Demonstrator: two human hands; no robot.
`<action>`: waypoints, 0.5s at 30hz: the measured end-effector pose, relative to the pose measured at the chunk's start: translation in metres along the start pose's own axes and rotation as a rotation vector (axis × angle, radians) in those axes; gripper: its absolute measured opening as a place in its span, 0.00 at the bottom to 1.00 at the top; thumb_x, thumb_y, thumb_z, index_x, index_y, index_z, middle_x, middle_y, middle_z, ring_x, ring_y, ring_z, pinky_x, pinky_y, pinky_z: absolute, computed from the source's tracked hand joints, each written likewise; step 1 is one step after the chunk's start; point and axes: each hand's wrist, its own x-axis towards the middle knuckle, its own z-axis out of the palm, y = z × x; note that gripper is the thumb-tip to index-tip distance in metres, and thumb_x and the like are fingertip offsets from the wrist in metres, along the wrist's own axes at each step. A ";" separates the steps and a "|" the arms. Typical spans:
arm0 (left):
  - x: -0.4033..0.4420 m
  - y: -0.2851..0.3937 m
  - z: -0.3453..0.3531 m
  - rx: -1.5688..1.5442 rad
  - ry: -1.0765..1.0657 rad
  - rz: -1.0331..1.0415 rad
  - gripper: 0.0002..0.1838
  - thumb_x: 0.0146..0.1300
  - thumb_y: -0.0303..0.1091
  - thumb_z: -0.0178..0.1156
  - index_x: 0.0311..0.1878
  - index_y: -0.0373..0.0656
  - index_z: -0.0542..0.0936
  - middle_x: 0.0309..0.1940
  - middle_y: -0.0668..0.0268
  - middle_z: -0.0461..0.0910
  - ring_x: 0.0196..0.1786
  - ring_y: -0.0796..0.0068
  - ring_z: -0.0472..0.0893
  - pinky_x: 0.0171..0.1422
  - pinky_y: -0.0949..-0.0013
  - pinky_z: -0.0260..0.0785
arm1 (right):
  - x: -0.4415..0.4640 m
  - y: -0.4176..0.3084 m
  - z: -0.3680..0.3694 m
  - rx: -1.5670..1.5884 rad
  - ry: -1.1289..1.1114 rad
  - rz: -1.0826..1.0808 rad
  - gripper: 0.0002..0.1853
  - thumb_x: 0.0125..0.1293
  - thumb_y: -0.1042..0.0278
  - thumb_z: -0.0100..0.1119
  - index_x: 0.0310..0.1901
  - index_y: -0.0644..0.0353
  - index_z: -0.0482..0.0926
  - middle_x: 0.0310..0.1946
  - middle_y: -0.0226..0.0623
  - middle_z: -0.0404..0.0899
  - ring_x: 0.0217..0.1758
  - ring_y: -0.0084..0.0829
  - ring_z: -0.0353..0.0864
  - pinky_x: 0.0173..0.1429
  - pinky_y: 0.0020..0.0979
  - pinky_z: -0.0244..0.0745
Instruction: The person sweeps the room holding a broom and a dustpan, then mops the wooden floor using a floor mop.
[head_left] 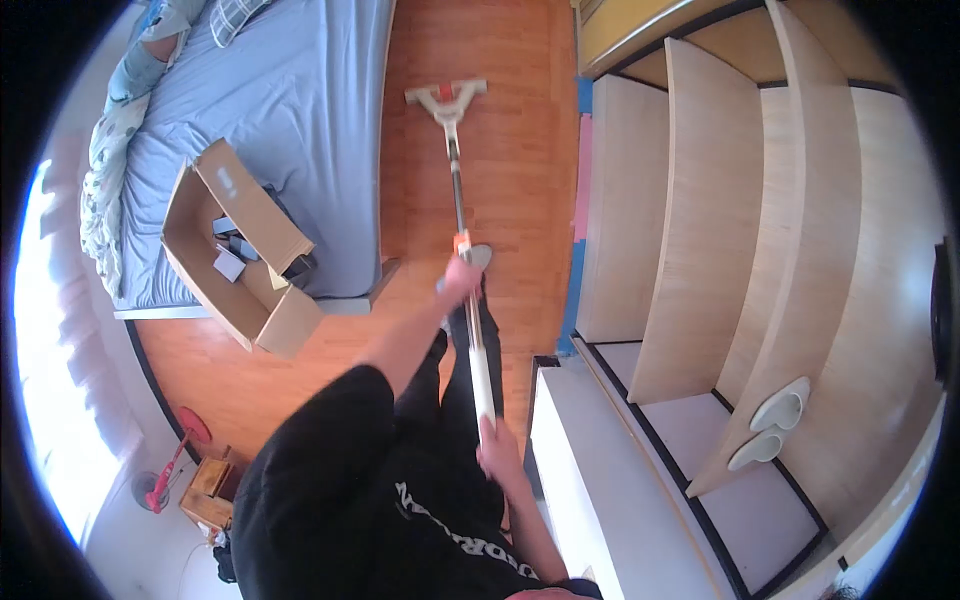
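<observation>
A long-handled mop (482, 375) runs from my body out over the wooden floor, its white and red head (446, 97) lying on the boards between the bed and the shelving. My left hand (460, 278) is wrapped round the metal pole near an orange collar. Lower down, my right hand (499, 449) grips the white end of the handle close to my black shirt. One of my feet (481, 256) shows just beyond the upper hand.
At left, a bed (330, 90) with grey-blue sheets has an open cardboard box (255, 205) at its corner. Wooden shelving (720, 200) stands at right, with white slippers (780, 405). A red fan (194, 424) and small wooden stool (208, 492) are lower left.
</observation>
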 end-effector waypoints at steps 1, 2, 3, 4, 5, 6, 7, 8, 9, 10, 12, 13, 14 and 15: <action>0.036 0.020 -0.008 -0.035 -0.037 0.023 0.09 0.53 0.30 0.52 0.22 0.34 0.72 0.11 0.58 0.73 0.14 0.66 0.77 0.17 0.64 0.71 | 0.020 -0.037 -0.005 -0.006 -0.001 -0.033 0.19 0.67 0.50 0.42 0.35 0.61 0.69 0.12 0.30 0.64 0.10 0.23 0.65 0.14 0.26 0.60; 0.037 0.063 -0.016 -0.032 0.026 0.051 0.11 0.54 0.31 0.51 0.22 0.33 0.73 0.11 0.58 0.74 0.13 0.66 0.76 0.17 0.64 0.70 | 0.019 -0.101 -0.021 0.003 -0.037 -0.002 0.19 0.67 0.50 0.42 0.33 0.61 0.69 0.11 0.29 0.62 0.10 0.23 0.64 0.14 0.26 0.60; 0.095 0.058 -0.007 -0.054 0.047 0.115 0.11 0.54 0.31 0.51 0.19 0.35 0.72 0.11 0.60 0.72 0.13 0.66 0.75 0.16 0.64 0.68 | 0.035 -0.105 -0.028 0.033 -0.048 -0.026 0.20 0.67 0.50 0.42 0.32 0.61 0.69 0.11 0.30 0.63 0.10 0.23 0.65 0.14 0.26 0.60; 0.083 0.066 -0.007 -0.049 0.063 0.103 0.11 0.54 0.31 0.51 0.19 0.35 0.72 0.11 0.60 0.72 0.13 0.66 0.75 0.16 0.64 0.68 | 0.047 -0.109 -0.038 0.067 -0.060 -0.058 0.20 0.67 0.50 0.42 0.31 0.62 0.69 0.11 0.31 0.64 0.10 0.24 0.66 0.14 0.26 0.60; 0.055 0.087 -0.003 -0.051 0.064 0.085 0.09 0.53 0.30 0.51 0.22 0.36 0.71 0.11 0.60 0.72 0.13 0.67 0.75 0.15 0.64 0.67 | 0.046 -0.110 -0.053 0.034 -0.086 -0.042 0.22 0.67 0.51 0.42 0.32 0.67 0.71 0.15 0.41 0.70 0.16 0.33 0.72 0.20 0.31 0.65; 0.030 0.096 0.006 -0.042 0.045 0.063 0.07 0.53 0.30 0.51 0.24 0.37 0.70 0.11 0.61 0.71 0.13 0.67 0.75 0.15 0.65 0.67 | 0.041 -0.094 -0.060 -0.212 0.074 -0.149 0.23 0.66 0.51 0.43 0.37 0.70 0.72 0.24 0.50 0.74 0.26 0.41 0.76 0.30 0.36 0.69; 0.017 0.079 0.022 -0.063 0.061 0.008 0.05 0.53 0.30 0.51 0.32 0.40 0.68 0.14 0.60 0.72 0.14 0.67 0.74 0.15 0.65 0.66 | 0.033 -0.065 -0.066 -0.282 0.081 -0.139 0.23 0.66 0.51 0.44 0.42 0.69 0.72 0.29 0.53 0.75 0.31 0.46 0.76 0.37 0.37 0.69; -0.003 0.053 0.041 -0.104 0.007 -0.011 0.10 0.53 0.30 0.51 0.39 0.40 0.65 0.17 0.57 0.73 0.15 0.65 0.75 0.15 0.64 0.68 | 0.008 -0.049 -0.076 -0.264 0.139 -0.130 0.22 0.66 0.51 0.44 0.44 0.67 0.72 0.29 0.51 0.75 0.32 0.45 0.77 0.38 0.38 0.69; -0.024 0.026 0.060 -0.143 -0.046 -0.033 0.16 0.54 0.31 0.50 0.46 0.40 0.62 0.20 0.54 0.74 0.16 0.62 0.76 0.16 0.62 0.69 | -0.024 -0.049 -0.091 -0.156 -0.016 0.074 0.22 0.67 0.53 0.43 0.48 0.67 0.70 0.33 0.53 0.76 0.40 0.45 0.76 0.45 0.39 0.68; -0.038 -0.014 0.076 -0.095 -0.058 -0.044 0.23 0.53 0.30 0.50 0.52 0.37 0.57 0.23 0.50 0.74 0.18 0.61 0.78 0.18 0.60 0.70 | -0.051 -0.021 -0.097 -0.130 -0.030 0.112 0.23 0.66 0.51 0.42 0.46 0.68 0.71 0.35 0.56 0.76 0.43 0.49 0.75 0.46 0.41 0.68; -0.114 0.005 0.074 -0.017 -0.079 -0.180 0.27 0.50 0.25 0.51 0.55 0.33 0.56 0.25 0.50 0.75 0.17 0.60 0.77 0.21 0.61 0.72 | -0.093 0.002 -0.101 -0.102 -0.041 0.161 0.25 0.66 0.50 0.41 0.45 0.69 0.72 0.36 0.59 0.75 0.46 0.53 0.75 0.47 0.43 0.68; -0.118 -0.018 0.085 -0.017 -0.078 -0.180 0.25 0.50 0.22 0.50 0.53 0.33 0.56 0.25 0.52 0.74 0.17 0.60 0.77 0.18 0.61 0.71 | -0.109 -0.005 -0.104 -0.179 -0.040 0.209 0.25 0.66 0.50 0.41 0.45 0.70 0.72 0.37 0.59 0.75 0.46 0.53 0.75 0.48 0.42 0.68; -0.119 -0.005 0.081 -0.024 -0.080 -0.180 0.25 0.50 0.22 0.50 0.53 0.33 0.56 0.25 0.52 0.74 0.17 0.60 0.77 0.18 0.61 0.71 | -0.115 -0.025 -0.109 -0.224 -0.037 0.230 0.25 0.66 0.50 0.41 0.45 0.70 0.72 0.37 0.59 0.75 0.47 0.53 0.75 0.49 0.42 0.68; -0.119 0.016 0.074 -0.077 -0.130 -0.245 0.24 0.50 0.21 0.50 0.51 0.33 0.57 0.25 0.52 0.74 0.17 0.60 0.77 0.17 0.62 0.70 | -0.121 -0.054 -0.114 -0.269 -0.034 0.251 0.25 0.66 0.50 0.41 0.45 0.70 0.72 0.37 0.60 0.75 0.47 0.52 0.75 0.49 0.42 0.68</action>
